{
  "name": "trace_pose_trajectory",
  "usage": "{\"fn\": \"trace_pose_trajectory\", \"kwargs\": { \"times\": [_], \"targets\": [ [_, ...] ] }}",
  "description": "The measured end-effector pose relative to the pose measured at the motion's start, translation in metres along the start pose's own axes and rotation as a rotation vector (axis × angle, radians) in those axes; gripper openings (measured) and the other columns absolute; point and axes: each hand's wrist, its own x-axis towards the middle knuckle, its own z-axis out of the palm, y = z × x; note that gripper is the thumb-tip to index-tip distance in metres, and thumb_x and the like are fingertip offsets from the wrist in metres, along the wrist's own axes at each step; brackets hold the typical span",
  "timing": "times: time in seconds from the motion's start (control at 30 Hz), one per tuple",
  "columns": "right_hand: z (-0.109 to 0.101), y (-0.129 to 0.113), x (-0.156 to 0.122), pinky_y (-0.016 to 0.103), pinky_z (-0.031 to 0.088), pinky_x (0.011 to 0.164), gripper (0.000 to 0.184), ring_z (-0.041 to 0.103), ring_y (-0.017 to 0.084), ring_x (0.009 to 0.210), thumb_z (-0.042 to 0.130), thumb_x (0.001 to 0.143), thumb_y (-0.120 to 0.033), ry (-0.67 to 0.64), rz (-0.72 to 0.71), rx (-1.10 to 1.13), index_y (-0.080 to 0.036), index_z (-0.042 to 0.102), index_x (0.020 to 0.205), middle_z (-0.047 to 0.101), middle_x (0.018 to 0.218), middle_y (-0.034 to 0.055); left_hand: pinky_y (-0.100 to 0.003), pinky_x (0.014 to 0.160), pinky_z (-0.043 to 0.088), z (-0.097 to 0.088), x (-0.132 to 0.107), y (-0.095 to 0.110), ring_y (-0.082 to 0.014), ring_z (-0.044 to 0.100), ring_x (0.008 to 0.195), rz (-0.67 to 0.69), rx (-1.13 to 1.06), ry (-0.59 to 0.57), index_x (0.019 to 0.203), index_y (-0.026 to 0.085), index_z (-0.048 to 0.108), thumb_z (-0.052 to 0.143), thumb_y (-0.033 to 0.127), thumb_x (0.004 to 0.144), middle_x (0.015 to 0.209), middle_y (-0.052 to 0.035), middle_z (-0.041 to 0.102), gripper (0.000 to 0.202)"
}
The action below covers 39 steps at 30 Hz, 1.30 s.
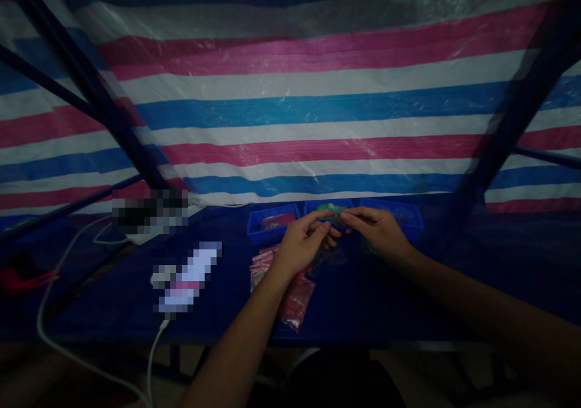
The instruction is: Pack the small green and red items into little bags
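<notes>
Lying just below the left hand (300, 244) are pink packets (298, 301).

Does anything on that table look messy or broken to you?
Nothing looks clearly spilled or broken, though it is dim. The pink packets lie in a loose, uneven heap on the table, on both sides of the left forearm. Behind them, the blue trays stand roughly in a row, so the heap looks untidy.
</notes>
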Motion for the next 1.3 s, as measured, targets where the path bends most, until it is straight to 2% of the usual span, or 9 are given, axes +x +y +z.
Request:
{"fn": "trace_pose_trajectory", "kwargs": {
  "times": [0.23, 0.33, 0.43, 0.53, 0.63, 0.83, 1.03, 1.17, 1.3],
  "targets": [
    [0.002, -0.001, -0.003, 0.043, 0.049, 0.109, 0.021, 0.059, 0.024, 0.131, 0.07, 0.091, -0.036, -0.172, -0.182, 0.02, -0.029, 0.079, 0.109, 0.066, 0.135, 0.0062, -0.027, 0.073, 0.057, -0.005, 0.003, -0.002, -0.0165, 0.071, 0.08, 0.041, -0.048, 0.125, 0.106, 0.013, 0.071, 0.066, 0.044, 0.093, 0.092, -0.0082, 0.074, 0.034],
    [0.001, 0.002, -0.002, 0.041, 0.053, 0.103, 0.021, 0.06, 0.024, 0.128, 0.066, 0.093, -0.035, -0.161, -0.169, -0.01, -0.028, 0.077, 0.11, 0.064, 0.137, 0.0068, -0.027, 0.074, 0.056, -0.008, 0.004, -0.006, -0.0159, 0.07, 0.078, 0.071, 0.085, 0.192, 0.101, 0.014, 0.069, 0.075, 0.037, 0.088, 0.085, -0.0055, 0.073, 0.027],
    [-0.002, 0.001, -0.002, 0.037, 0.057, 0.087, 0.019, 0.068, 0.023, 0.105, 0.068, 0.092, -0.036, -0.142, -0.176, -0.181, -0.025, 0.076, 0.105, 0.072, 0.116, 0.0075, -0.028, 0.076, 0.056, -0.01, 0.002, -0.005, -0.0173, 0.071, 0.082, 0.109, 0.236, 0.24, 0.109, 0.017, 0.068, 0.071, 0.032, 0.09, 0.091, -0.0058, 0.073, 0.025],
    [-0.006, -0.002, -0.004, 0.036, 0.054, 0.08, 0.021, 0.068, 0.022, 0.085, 0.079, 0.083, -0.04, -0.365, -0.236, -0.45, -0.024, 0.077, 0.097, 0.074, 0.093, 0.0047, -0.029, 0.075, 0.055, -0.01, -0.001, 0.001, -0.0178, 0.071, 0.081, 0.149, 0.444, 0.263, 0.124, 0.022, 0.066, 0.064, 0.027, 0.093, 0.094, -0.004, 0.073, 0.031],
    [-0.009, -0.003, -0.006, 0.038, 0.053, 0.088, 0.025, 0.068, 0.024, 0.095, 0.082, 0.08, -0.039, -0.593, -0.334, -0.575, -0.024, 0.078, 0.101, 0.074, 0.1, 0.0062, -0.032, 0.08, 0.053, -0.01, -0.004, 0.006, -0.0192, 0.069, 0.082, 0.202, 0.654, 0.26, 0.118, 0.023, 0.069, 0.06, 0.021, 0.094, 0.094, -0.0033, 0.074, 0.026],
    [-0.009, 0.002, -0.003, 0.037, 0.052, 0.094, 0.025, 0.067, 0.023, 0.102, 0.067, 0.086, -0.012, -0.696, -0.475, -0.656, -0.024, 0.077, 0.105, 0.074, 0.107, 0.0072, -0.034, 0.083, 0.049, -0.012, -0.005, 0.002, -0.021, 0.066, 0.089, 0.284, 0.806, 0.186, 0.098, 0.019, 0.069, 0.051, 0.021, 0.099, 0.093, -0.0055, 0.071, 0.019],
    [-0.013, -0.001, -0.002, 0.037, 0.053, 0.085, 0.028, 0.068, 0.023, 0.091, 0.06, 0.082, -0.007, -0.526, -0.429, -0.673, -0.022, 0.074, 0.101, 0.074, 0.097, 0.0072, -0.037, 0.091, 0.051, -0.012, -0.004, -0.002, -0.0227, 0.066, 0.098, 0.271, 0.828, 0.097, 0.094, 0.019, 0.074, 0.058, 0.024, 0.096, 0.103, -0.0081, 0.069, 0.017],
    [-0.011, -0.009, -0.004, 0.033, 0.052, 0.072, 0.024, 0.065, 0.02, 0.078, 0.059, 0.083, -0.015, -0.26, -0.259, -0.411, -0.023, 0.075, 0.099, 0.072, 0.093, 0.0051, -0.04, 0.102, 0.05, -0.007, -0.007, 0.003, -0.0241, 0.066, 0.111, 0.304, 0.743, 0.041, 0.11, 0.021, 0.072, 0.054, 0.027, 0.1, 0.115, -0.0092, 0.071, 0.021],
    [-0.006, -0.01, -0.004, 0.027, 0.047, 0.058, 0.021, 0.06, 0.015, 0.065, 0.061, 0.084, -0.025, -0.251, -0.014, -0.086, -0.021, 0.074, 0.099, 0.07, 0.083, 0.0017, -0.04, 0.101, 0.052, -0.002, -0.009, 0.008, -0.0244, 0.068, 0.112, 0.288, 0.626, 0.041, 0.127, 0.023, 0.065, 0.064, 0.029, 0.095, 0.122, -0.0083, 0.072, 0.033]
  ]
}}
